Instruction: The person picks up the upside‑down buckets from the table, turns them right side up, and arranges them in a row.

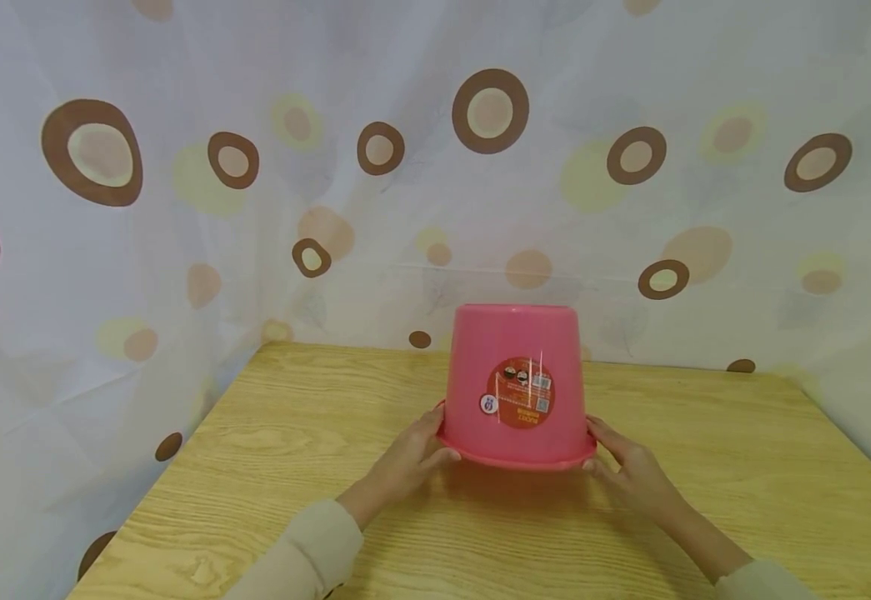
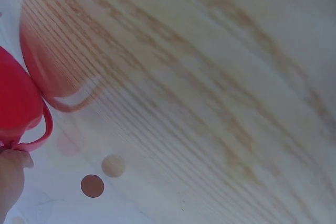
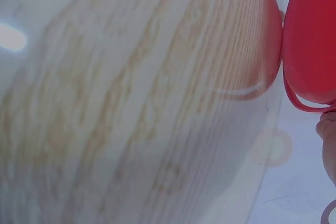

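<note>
A pink plastic bucket (image 1: 518,333) is upside down over the table, its wide rim facing down and its base up. An orange-red round label (image 1: 521,392) on its near side reads inverted. My left hand (image 1: 405,458) grips the rim on the left, the thumb in front and below. On the right side my right hand (image 1: 633,475) pinches the rim likewise. A shadow lies on the table under the near rim. In the left wrist view, a thin pink handle (image 2: 48,127) loops close to the fingers. The bucket's inside is hidden in the head view.
The wood-grain table (image 1: 292,417) spreads out around the bucket. A pale curtain (image 1: 405,200) with brown and yellow circles hangs behind the table and along its left and right sides. Light sleeves (image 1: 315,542) cover both forearms.
</note>
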A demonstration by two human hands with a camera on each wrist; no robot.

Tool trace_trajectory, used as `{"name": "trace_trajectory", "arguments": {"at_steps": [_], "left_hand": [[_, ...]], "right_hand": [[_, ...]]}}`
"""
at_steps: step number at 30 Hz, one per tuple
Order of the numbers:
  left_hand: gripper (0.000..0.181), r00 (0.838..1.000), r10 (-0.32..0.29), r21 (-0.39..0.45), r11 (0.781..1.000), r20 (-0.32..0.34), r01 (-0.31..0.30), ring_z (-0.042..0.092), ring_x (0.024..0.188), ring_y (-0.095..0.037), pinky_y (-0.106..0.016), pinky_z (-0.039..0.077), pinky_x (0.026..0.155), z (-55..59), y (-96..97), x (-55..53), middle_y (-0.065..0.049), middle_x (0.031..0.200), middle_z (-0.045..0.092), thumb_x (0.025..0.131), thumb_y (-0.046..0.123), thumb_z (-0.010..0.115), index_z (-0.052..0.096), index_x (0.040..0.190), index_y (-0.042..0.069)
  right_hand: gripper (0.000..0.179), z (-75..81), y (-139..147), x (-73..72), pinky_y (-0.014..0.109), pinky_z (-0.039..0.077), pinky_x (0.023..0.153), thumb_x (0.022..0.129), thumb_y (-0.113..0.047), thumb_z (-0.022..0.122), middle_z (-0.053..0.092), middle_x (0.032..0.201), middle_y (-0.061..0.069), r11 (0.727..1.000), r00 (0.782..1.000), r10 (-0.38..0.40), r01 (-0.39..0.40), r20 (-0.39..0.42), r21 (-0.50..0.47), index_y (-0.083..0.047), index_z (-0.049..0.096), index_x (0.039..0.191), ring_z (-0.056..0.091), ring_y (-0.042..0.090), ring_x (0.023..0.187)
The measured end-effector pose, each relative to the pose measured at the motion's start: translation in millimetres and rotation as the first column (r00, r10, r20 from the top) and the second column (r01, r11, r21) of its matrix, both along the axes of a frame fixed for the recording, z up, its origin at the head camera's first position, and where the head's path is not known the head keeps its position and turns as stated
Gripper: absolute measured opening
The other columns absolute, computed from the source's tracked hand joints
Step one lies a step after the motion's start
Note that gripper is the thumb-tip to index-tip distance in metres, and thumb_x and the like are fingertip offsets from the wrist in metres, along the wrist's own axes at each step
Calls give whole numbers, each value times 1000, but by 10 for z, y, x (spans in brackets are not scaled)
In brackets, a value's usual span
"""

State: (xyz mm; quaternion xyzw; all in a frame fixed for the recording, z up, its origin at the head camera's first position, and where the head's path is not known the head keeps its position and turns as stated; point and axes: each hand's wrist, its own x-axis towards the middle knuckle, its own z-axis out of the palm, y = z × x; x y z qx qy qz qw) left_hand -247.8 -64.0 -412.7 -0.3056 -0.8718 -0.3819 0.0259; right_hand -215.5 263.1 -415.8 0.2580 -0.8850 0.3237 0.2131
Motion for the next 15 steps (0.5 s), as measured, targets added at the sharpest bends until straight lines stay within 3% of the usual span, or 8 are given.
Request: {"name": "trace_trajectory", "arguments": {"at_steps": [2,5,7,15], "left_hand": [[84,1000,-6,25,1000,-3,6,31,139,-27,-42,31,110,3,-1,-1,-14,150,31,85,49,51,23,145,-2],[82,1000,-10,48,999,-9,11,31,138,-29,-43,31,110,12,-5,1,-17,149,32,86,46,51,23,144,-4],[80,1000,-11,66,998,-11,12,32,137,-30,-44,31,109,17,-8,3,-18,148,33,87,46,50,24,144,-5],[78,999,-5,136,991,-37,10,37,135,-29,-43,34,108,32,-6,-1,-18,145,39,87,49,47,29,143,-3]], "right_hand": [[56,6,-3,6,-2,29,90,85,-19,66,51,127,32,999,1000,24,-24,-19,-22,14,47,127,46,21,121],[55,21,-5,15,-3,29,90,83,-12,67,50,125,35,997,997,62,-65,-53,-51,16,47,126,36,-5,123],[54,26,-7,14,-3,30,89,82,-7,68,50,124,36,994,994,84,-89,-76,-62,16,47,125,32,-14,121],[44,18,-40,7,-3,32,87,83,3,63,50,125,34,995,992,54,-64,-117,-82,16,49,124,31,-17,121]]}}
